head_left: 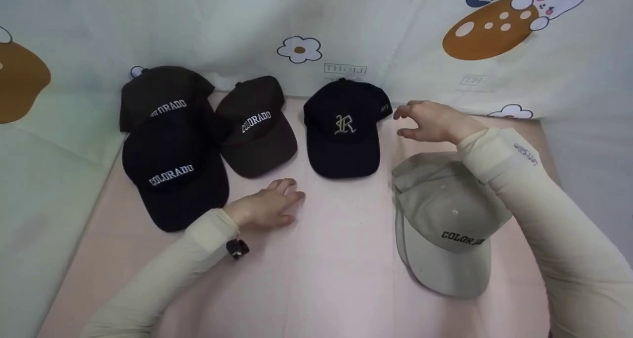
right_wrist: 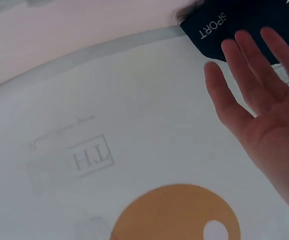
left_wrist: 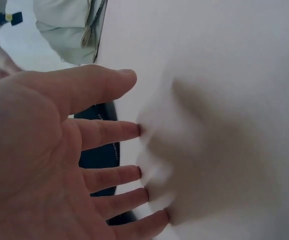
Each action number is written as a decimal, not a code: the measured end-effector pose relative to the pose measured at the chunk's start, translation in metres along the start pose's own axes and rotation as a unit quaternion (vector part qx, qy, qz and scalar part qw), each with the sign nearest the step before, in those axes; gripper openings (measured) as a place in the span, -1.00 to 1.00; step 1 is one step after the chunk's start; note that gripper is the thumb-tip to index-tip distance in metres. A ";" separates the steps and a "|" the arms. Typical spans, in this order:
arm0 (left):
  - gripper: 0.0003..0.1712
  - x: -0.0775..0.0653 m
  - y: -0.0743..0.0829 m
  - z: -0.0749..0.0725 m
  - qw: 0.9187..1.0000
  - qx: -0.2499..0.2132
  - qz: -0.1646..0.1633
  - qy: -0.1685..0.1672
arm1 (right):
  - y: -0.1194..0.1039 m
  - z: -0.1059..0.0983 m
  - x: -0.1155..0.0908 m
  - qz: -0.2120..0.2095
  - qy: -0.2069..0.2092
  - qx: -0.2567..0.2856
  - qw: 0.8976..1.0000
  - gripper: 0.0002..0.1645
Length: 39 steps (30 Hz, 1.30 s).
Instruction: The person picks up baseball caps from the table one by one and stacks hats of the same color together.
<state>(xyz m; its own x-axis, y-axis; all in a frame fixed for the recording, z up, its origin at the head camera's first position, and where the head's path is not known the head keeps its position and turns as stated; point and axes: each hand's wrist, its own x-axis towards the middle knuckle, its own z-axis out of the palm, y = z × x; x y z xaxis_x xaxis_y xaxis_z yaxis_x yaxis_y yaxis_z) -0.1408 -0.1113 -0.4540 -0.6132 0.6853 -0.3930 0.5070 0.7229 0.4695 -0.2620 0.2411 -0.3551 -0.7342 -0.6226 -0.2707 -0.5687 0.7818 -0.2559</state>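
Note:
My left hand (head_left: 264, 208) hovers over the pink table cloth, fingers spread and holding nothing, just below a dark brown COLORADO cap (head_left: 257, 140). In the left wrist view the palm and straight fingers of that hand (left_wrist: 44, 150) show. My right hand (head_left: 430, 121) is beside a navy cap (head_left: 341, 152) with an R on its front, its fingers loosely bent toward the cap's right side and holding nothing. In the right wrist view, that hand's (right_wrist: 269, 105) fingers lie in front of the navy cap's SPORT side (right_wrist: 219, 30). Beneath the right forearm sit overlapping beige caps (head_left: 440, 259).
At the left, a black COLORADO cap (head_left: 183, 199) overlaps a dark brown COLORADO cap (head_left: 163, 90). A white cloth backdrop (head_left: 237, 26) with printed flowers and a rabbit rises behind the pink table cloth (head_left: 321, 278).

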 end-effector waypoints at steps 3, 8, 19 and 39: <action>-0.37 0.000 0.000 -0.002 1.000 0.004 0.001 -0.003 | 0.004 0.004 0.017 0.004 0.027 0.021 0.999 -0.57; -0.39 0.002 0.001 -0.012 1.000 0.002 0.001 -0.014 | 0.004 0.011 0.048 0.019 0.066 0.068 0.995 -0.46; -0.41 0.008 0.012 -0.044 0.999 0.022 0.005 0.032 | -0.004 0.025 0.089 0.084 0.122 0.271 0.951 -0.24; -0.40 0.002 0.017 -0.056 0.999 0.017 0.009 0.040 | -0.034 0.003 0.076 0.032 0.111 0.275 0.954 -0.68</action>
<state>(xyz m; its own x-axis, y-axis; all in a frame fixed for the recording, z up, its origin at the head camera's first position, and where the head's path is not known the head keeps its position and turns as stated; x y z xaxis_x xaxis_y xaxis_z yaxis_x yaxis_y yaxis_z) -0.1675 -0.1031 -0.4026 -0.6489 0.6906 -0.3193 0.5381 0.7133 0.4490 -0.2977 0.1676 -0.3695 -0.8568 -0.5029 -0.1140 -0.2836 0.6441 -0.7104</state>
